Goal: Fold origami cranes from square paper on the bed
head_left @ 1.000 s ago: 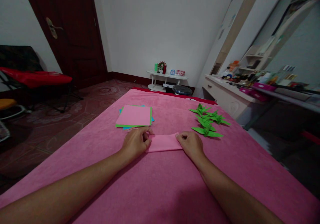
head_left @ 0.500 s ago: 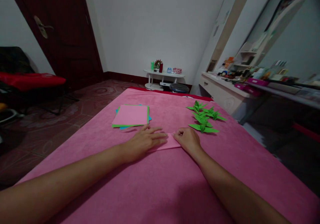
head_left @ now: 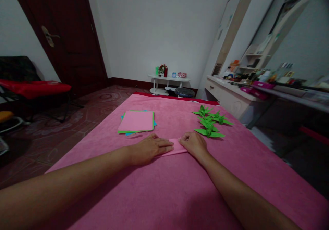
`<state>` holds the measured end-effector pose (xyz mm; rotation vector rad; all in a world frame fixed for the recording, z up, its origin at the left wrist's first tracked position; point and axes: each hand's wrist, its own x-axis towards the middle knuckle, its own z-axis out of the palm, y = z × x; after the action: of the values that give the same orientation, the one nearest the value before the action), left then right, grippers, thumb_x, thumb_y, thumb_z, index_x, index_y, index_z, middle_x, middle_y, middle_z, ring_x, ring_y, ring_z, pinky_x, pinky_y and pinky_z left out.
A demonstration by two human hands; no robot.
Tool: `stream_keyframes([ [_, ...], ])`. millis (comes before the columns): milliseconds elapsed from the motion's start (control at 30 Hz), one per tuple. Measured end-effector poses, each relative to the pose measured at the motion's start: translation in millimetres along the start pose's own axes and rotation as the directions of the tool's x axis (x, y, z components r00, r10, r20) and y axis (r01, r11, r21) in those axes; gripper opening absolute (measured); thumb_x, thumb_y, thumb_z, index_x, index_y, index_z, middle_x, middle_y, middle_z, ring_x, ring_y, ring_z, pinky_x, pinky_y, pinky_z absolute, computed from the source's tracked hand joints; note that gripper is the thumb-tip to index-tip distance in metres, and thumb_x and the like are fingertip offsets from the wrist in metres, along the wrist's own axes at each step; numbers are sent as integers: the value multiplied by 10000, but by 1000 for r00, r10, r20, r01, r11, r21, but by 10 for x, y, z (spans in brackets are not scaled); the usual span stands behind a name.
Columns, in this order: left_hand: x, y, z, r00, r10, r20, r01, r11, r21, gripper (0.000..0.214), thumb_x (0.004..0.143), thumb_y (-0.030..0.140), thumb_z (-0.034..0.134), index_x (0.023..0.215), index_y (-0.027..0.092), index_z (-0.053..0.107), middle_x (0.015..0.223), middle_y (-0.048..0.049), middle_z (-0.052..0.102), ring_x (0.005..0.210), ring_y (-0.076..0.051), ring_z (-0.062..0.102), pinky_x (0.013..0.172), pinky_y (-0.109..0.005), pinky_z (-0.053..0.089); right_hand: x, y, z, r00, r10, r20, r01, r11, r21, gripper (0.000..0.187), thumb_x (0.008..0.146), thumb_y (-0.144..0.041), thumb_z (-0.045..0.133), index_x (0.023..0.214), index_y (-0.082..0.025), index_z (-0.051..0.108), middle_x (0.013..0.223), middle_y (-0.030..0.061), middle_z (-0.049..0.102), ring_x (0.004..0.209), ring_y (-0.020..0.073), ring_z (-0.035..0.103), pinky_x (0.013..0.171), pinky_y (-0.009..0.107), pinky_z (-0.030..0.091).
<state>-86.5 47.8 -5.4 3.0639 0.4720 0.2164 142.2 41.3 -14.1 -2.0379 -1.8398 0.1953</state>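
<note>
A folded sheet of pink paper point(head_left: 177, 148) lies on the pink cloth between my two hands. My left hand point(head_left: 147, 149) rests flat across its left part, with fingers stretched out to the right. At the right end, the curled fingers of my right hand point(head_left: 194, 143) pinch the paper near its upper edge. The part of the paper beneath both hands is hidden. Beyond my right hand sit several folded green paper cranes point(head_left: 208, 131). Past my left hand lies a stack of square coloured paper point(head_left: 137, 121), pink on top with green and blue edges showing.
The pink cloth point(head_left: 164, 192) covers the surface under my hands. At the right stands a cluttered white dresser point(head_left: 226, 89). A small white table point(head_left: 168, 78) with several items is by the far wall. A red-seated chair point(head_left: 36, 88) stands at the left.
The fingers of my left hand have come closer together on the paper. My right hand keeps its pinch. The view has shifted slightly.
</note>
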Motion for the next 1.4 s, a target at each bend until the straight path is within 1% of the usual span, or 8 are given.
stream_keyframes([
  [133, 11, 16, -16, 999, 29, -19, -28, 999, 44, 504, 875, 150, 386, 1361, 274, 343, 1363, -75, 459, 1207, -197, 451, 957, -359, 282, 42, 47, -32, 999, 42, 8, -42, 999, -7, 107, 660, -330, 637, 662, -225, 660, 656, 6, 654, 590, 139, 568, 481, 228, 261],
  [233, 7, 16, -23, 999, 43, -7, -43, 996, 84, 495, 879, 155, 391, 1343, 326, 372, 1373, -79, 440, 1194, -219, 459, 953, -383, 279, 52, 79, -37, 1000, 14, -11, -14, 1000, -8, 118, 658, -315, 659, 731, -223, 645, 702, -1, 650, 595, 128, 558, 483, 222, 261],
  [533, 102, 75, -56, 999, 40, 35, -45, 989, 140, 524, 871, 176, 416, 1350, 380, 354, 1317, -87, 474, 1116, -245, 472, 912, -403, 314, 27, 86, -26, 999, -33, 5, 33, 999, 4, 89, 690, -306, 644, 690, -219, 625, 664, -17, 635, 580, 113, 543, 483, 218, 259],
  [667, 103, 45, -48, 997, 17, 73, -23, 995, 92, 584, 838, 148, 452, 1361, 382, 336, 1338, -88, 455, 1133, -251, 454, 924, -411, 328, 26, 86, -28, 999, -32, 11, 32, 999, 19, 93, 687, -307, 639, 677, -217, 616, 671, -19, 631, 579, 110, 543, 479, 215, 264],
  [867, -66, -94, 46, 998, 5, 62, 4, 990, -142, 726, 739, -33, 433, 1330, 386, 387, 1471, -27, 293, 1321, -216, 307, 1056, -446, 234, 35, 118, -2, 999, -42, 15, 41, 999, 14, 106, 688, -324, 640, 685, -221, 617, 689, -18, 630, 580, 108, 529, 481, 216, 263],
  [1000, -170, -123, 70, 999, -14, 51, 25, 972, -232, 737, 716, -66, 406, 1300, 382, 427, 1482, -13, 260, 1351, -198, 252, 1073, -472, 209, 38, 126, 8, 998, -51, 22, 51, 999, 16, 111, 693, -328, 635, 684, -219, 617, 689, -16, 630, 575, 107, 521, 480, 215, 258],
  [1233, -388, -67, -10, 996, -69, 62, 79, 979, -190, 783, 695, -70, 399, 1321, 400, 377, 1494, 9, 213, 1367, -197, 203, 1079, -521, 160, 30, 120, 3, 999, -42, 16, 42, 999, 21, 124, 694, -332, 634, 690, -209, 619, 689, -13, 628, 579, 107, 525, 473, 212, 250],
  [1400, -590, -28, -102, 993, -73, 89, 84, 988, -131, 760, 721, -31, 396, 1346, 398, 338, 1482, 26, 243, 1373, -212, 176, 1084, -531, 125, 37, 142, 18, 997, -73, 18, 73, 997, 37, 120, 695, -324, 623, 673, -207, 607, 649, -20, 606, 564, 104, 517, 473, 210, 260],
])
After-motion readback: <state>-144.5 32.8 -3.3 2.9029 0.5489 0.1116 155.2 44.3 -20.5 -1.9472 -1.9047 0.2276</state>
